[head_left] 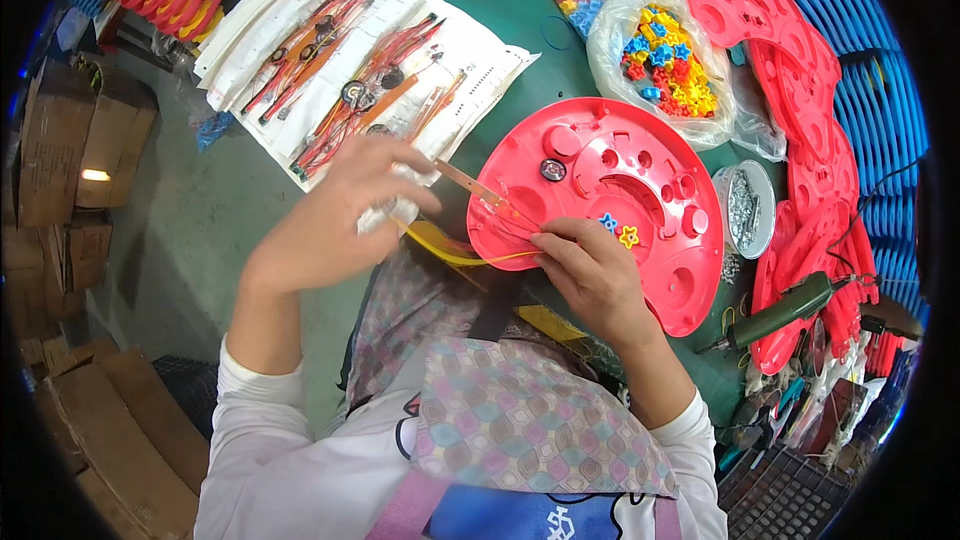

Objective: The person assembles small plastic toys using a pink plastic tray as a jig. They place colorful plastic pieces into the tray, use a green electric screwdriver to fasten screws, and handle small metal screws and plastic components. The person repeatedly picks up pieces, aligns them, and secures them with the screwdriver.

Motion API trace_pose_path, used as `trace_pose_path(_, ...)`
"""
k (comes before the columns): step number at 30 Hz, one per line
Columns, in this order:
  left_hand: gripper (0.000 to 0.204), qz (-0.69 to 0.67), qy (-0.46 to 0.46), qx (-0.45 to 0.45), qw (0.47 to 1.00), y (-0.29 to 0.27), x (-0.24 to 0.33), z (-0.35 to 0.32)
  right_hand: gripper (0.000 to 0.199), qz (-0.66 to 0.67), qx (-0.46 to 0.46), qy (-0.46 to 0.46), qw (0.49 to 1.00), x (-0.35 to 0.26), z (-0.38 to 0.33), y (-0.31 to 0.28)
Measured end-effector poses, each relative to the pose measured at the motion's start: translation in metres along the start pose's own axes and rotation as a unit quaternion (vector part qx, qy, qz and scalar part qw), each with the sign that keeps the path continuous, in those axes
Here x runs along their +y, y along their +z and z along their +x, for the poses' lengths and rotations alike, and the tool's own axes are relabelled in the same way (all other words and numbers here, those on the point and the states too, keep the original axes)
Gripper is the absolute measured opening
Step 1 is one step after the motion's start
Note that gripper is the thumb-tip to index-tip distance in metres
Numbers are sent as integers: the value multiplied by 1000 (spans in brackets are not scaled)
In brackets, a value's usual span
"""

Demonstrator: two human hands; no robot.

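My right hand point(590, 275) is closed, pinching thin red and yellow wires point(515, 221) at the near left edge of a red curved plastic panel point(650, 285). A narrow brown strip point(468, 183), like a circuit board, extends from these wires toward my left hand point(350, 205). That hand is smeared by motion, with something whitish point(388, 214) at its fingers; its grip cannot be made out. Yellow wires point(440, 243) hang between both hands. On the panel sit a small dark round part point(552, 170), a blue star point(608, 223) and a yellow star point(628, 236).
Wired parts point(370, 95) lie on white sheets point(480, 50) at back left. A clear bag of coloured stars point(670, 65) stands behind the panel. To the right are a white tub of screws point(748, 208), a dark green power screwdriver point(785, 310) and stacked red panels point(800, 90).
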State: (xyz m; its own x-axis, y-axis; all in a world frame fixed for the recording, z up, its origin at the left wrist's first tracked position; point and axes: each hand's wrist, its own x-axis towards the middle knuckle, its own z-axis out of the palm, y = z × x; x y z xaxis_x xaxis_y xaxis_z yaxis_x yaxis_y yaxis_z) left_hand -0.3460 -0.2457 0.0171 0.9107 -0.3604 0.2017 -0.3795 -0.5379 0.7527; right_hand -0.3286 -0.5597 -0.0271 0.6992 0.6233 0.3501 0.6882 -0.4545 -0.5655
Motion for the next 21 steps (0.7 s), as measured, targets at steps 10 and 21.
trace_pose_path(10, 16, 237, 68, 35, 968, 47, 1, 41, 27, 20, 31, -3, 999, -3, -2, -1)
trace_pose_path(21, 25, 90, 163, 117, 976, 92, 41, 81, 29, 87, 63, 11, 994, -4, -20, 13)
